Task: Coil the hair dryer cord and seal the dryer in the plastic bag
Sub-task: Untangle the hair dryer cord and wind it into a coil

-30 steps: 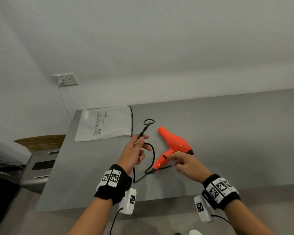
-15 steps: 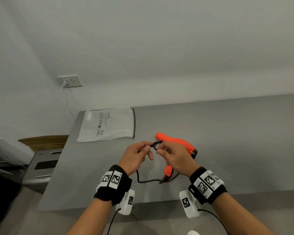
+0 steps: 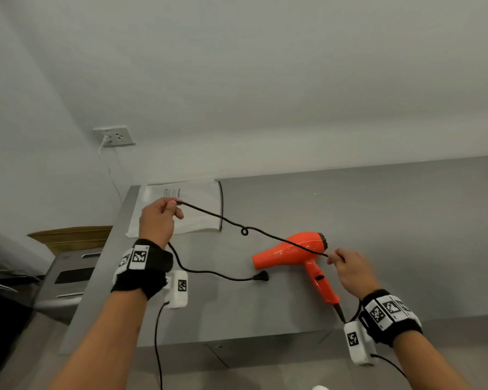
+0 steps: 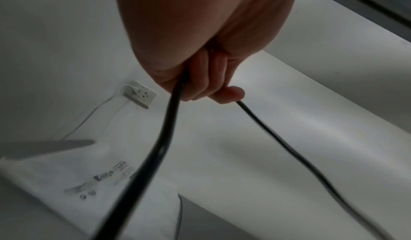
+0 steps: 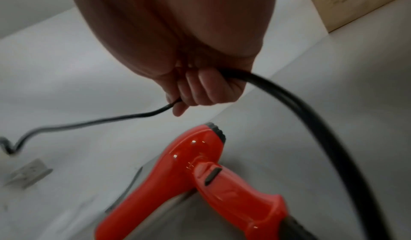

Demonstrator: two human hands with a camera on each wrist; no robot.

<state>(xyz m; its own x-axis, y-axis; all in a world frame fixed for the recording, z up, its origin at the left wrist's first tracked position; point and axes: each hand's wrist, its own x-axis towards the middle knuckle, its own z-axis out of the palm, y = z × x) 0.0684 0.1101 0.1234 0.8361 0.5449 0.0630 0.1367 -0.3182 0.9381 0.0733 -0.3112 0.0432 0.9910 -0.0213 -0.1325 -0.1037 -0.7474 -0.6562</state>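
An orange hair dryer (image 3: 292,252) (image 5: 200,182) lies on the grey table (image 3: 378,220), nozzle to the left, handle toward me. Its black cord (image 3: 254,230) (image 4: 289,148) (image 5: 89,123) is stretched in the air between my two hands, with a small kink in the middle. My left hand (image 3: 159,218) (image 4: 200,78) grips the cord above the plastic bag (image 3: 181,209) (image 4: 66,182). My right hand (image 3: 347,266) (image 5: 195,85) grips it just right of the dryer. The plug (image 3: 261,276) rests on the table in front of the dryer's nozzle.
A white wall socket (image 3: 114,135) (image 4: 139,94) with a white cable plugged in sits above the table's left end. A grey appliance (image 3: 68,277) and a brown board (image 3: 68,235) stand left of the table. A cardboard box (image 5: 355,1) shows at the right.
My hands were together over the dryer half a second ago; they have pulled apart, left hand up and left, right hand to the right, drawing the cord taut. The dryer has turned.
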